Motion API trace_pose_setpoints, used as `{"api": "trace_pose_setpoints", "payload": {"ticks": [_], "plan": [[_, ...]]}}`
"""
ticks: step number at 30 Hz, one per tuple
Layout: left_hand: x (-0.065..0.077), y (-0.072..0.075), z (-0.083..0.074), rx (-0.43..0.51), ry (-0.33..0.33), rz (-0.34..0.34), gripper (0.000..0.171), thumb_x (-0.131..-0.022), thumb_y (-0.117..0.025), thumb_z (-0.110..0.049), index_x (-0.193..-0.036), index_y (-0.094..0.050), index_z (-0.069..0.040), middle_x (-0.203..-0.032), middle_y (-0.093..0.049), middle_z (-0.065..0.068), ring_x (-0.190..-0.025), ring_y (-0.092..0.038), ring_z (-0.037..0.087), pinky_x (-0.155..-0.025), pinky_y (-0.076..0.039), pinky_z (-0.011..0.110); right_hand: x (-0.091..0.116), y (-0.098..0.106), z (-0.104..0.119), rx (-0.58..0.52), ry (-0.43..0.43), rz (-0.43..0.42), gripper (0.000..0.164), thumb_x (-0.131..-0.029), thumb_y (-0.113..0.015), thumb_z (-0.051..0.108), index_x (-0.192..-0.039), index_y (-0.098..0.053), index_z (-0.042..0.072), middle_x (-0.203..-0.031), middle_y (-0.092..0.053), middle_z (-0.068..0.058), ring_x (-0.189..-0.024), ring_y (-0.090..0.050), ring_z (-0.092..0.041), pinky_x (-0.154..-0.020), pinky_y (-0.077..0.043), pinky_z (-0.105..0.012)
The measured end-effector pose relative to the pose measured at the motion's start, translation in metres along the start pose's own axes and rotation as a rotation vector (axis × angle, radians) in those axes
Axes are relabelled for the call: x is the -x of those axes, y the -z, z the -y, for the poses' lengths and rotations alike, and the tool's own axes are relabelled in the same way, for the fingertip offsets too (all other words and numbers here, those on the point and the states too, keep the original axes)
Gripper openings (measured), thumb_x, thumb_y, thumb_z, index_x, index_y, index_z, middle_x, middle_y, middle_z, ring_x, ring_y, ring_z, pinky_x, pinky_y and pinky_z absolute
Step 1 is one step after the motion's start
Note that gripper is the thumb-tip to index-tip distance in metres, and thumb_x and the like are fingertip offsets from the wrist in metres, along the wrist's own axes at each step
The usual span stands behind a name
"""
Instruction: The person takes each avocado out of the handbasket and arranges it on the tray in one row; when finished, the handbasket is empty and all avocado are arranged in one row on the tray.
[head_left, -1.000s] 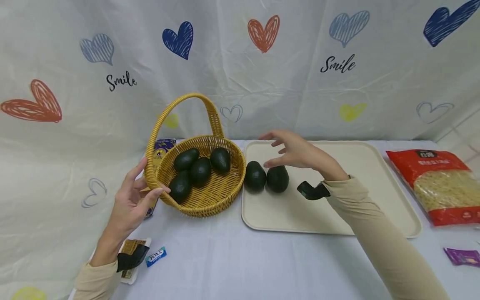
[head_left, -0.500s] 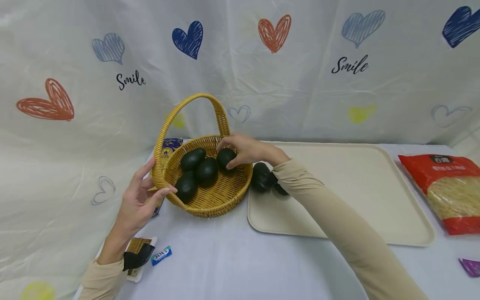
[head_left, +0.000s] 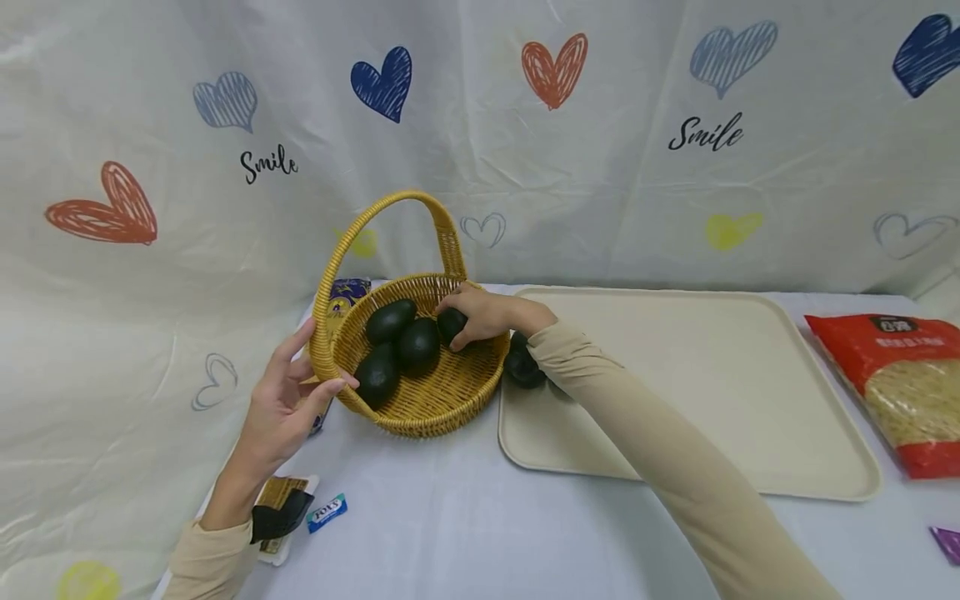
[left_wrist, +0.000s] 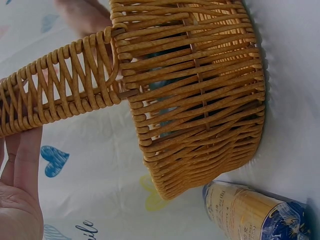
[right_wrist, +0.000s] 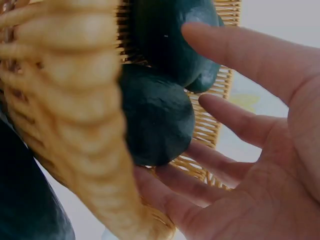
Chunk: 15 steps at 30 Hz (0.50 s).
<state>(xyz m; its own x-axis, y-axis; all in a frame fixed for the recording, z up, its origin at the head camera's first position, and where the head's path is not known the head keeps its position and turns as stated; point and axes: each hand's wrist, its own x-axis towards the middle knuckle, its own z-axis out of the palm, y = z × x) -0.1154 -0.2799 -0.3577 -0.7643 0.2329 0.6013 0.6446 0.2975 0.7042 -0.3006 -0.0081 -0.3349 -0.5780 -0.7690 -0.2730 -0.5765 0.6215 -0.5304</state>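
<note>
A yellow wicker basket [head_left: 450, 400] with a tall handle [head_left: 327, 279] stands left of centre, with several dark green avocados inside. My left hand [head_left: 281, 408] holds the basket at its left side, fingers behind the handle's foot and thumb at the rim. Inside the basket's right part, my right hand [head_left: 487, 315] reaches over the rim to one avocado [head_left: 452, 323]. In the right wrist view, the fingers lie loosely spread beside and under that avocado [right_wrist: 157, 115], while the thumb stands away from it, overlapping another avocado [right_wrist: 170, 40].
A cream tray [head_left: 697, 400] lies right of the basket; two avocados [head_left: 522, 367] on it are partly covered by the right arm. A red pasta bag [head_left: 892, 383] lies at right. A blue-and-yellow packet [left_wrist: 260, 212] sits behind the basket, and small packets [head_left: 327, 512] near the left wrist.
My right hand has moved left from above the tray's avocados into the basket, to its rightmost avocado, which now sits slightly further left in the basket. My left hand has stayed on the basket.
</note>
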Motion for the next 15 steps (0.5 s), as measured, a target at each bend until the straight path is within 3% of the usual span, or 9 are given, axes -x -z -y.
{"api": "trace_pose_setpoints", "payload": {"ticks": [9,15], "plan": [[0.000,-0.001,-0.001,-0.008,-0.011,-0.003,0.083,-0.093,-0.066,0.018,-0.163,-0.026,-0.001,-0.107,-0.075,-0.011,-0.102,-0.072,0.003,-0.091,-0.056,0.017,0.006,-0.009,0.006,-0.005,-0.028,0.003,0.058,-0.102,-0.070,0.015,-0.154,-0.047,0.004,-0.158,-0.030,-0.020,-0.143,-0.041,-0.032,-0.118,-0.038,-0.041],[-0.001,0.000,0.000,-0.024,0.001,0.009,0.084,-0.092,-0.066,0.018,-0.163,-0.024,0.001,-0.108,-0.074,-0.015,-0.102,-0.072,0.002,-0.091,-0.056,0.017,0.014,-0.013,0.009,0.112,-0.007,0.112,0.060,-0.102,-0.072,0.024,-0.155,-0.048,0.007,-0.158,-0.040,-0.016,-0.144,-0.042,-0.027,-0.119,-0.037,-0.038]]}}
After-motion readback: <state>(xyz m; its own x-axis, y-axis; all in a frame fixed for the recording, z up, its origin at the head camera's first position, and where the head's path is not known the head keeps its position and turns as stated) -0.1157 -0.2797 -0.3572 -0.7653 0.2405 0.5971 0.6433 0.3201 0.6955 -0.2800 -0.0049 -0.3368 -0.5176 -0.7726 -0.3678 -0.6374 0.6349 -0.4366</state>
